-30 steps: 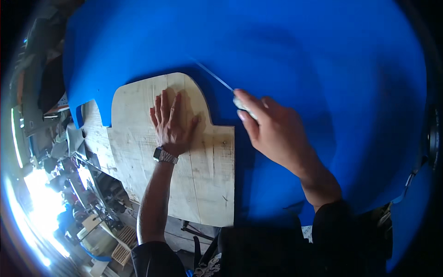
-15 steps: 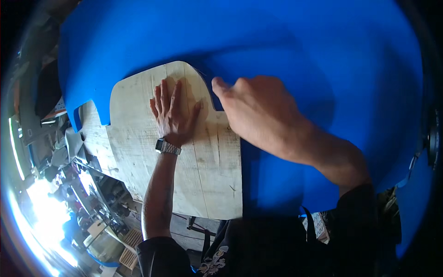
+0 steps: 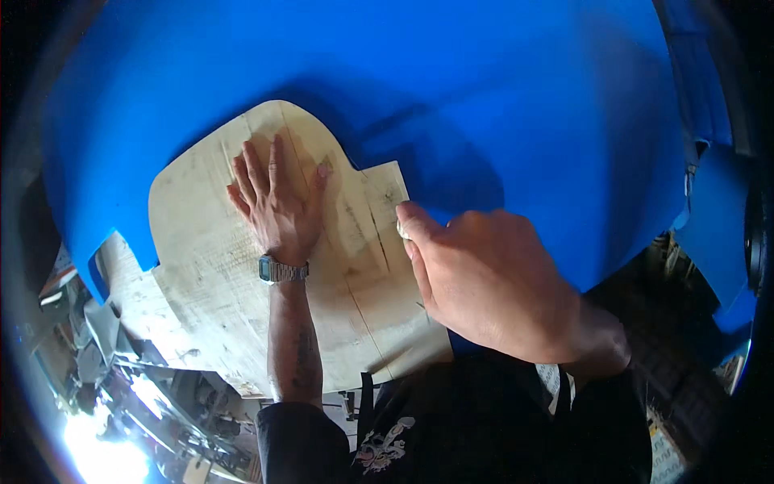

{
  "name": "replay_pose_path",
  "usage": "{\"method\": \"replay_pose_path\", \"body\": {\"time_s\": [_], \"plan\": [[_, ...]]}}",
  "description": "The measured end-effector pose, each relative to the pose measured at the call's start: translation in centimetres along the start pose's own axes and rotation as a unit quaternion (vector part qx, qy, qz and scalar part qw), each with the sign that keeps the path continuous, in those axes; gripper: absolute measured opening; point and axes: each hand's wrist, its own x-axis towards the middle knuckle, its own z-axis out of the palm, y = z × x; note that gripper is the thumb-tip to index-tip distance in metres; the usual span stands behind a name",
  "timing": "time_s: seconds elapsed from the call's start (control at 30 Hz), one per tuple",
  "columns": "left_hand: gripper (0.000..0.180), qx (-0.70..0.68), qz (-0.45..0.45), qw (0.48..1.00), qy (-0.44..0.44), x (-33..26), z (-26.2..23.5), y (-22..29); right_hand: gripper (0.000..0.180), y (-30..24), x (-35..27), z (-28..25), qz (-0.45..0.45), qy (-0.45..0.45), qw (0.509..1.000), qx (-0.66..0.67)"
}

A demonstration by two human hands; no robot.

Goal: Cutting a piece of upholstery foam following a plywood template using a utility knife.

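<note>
A pale wooden board [image 3: 234,306] with a rounded far end and a stepped right edge lies flat on a large blue sheet [image 3: 516,97]. My left hand [image 3: 278,206] rests on the board with its fingers spread, a metal-banded watch on the wrist. At the board's right edge, just nearer than the step, my right hand [image 3: 492,278] is closed. Between its thumb and fingers pokes out the tip of a small whitish piece [image 3: 402,231]; the rest of it is hidden, and I cannot make out its kind.
More pale wood [image 3: 133,298] shows under a cut-out in the sheet's left edge. Below left are cluttered workshop things and a glaring bright light [image 3: 105,452]. Another blue piece [image 3: 717,242] hangs at the far right.
My right hand has moved nearer along the board's right edge, from beside the step to below it. My left hand stays flat on the board. The whole view has shifted and turned slightly.
</note>
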Motion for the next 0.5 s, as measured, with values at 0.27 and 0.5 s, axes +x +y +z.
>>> {"method": "replay_pose_path", "body": {"time_s": [0.27, 0.5], "plan": [[0.068, -0.021, 0.004, 1.000, 0.011, -2.4, -0.8, -5.2, 0.020, -3.8, 4.7, -2.6, 0.057, -0.168, 0.984, -0.029], [0.068, -0.012, -0.020, 1.000, 0.002, -3.0, -0.4, -5.9, 0.019, -4.5, 5.5, -2.4, 0.046, -0.262, 0.962, -0.064]]}}
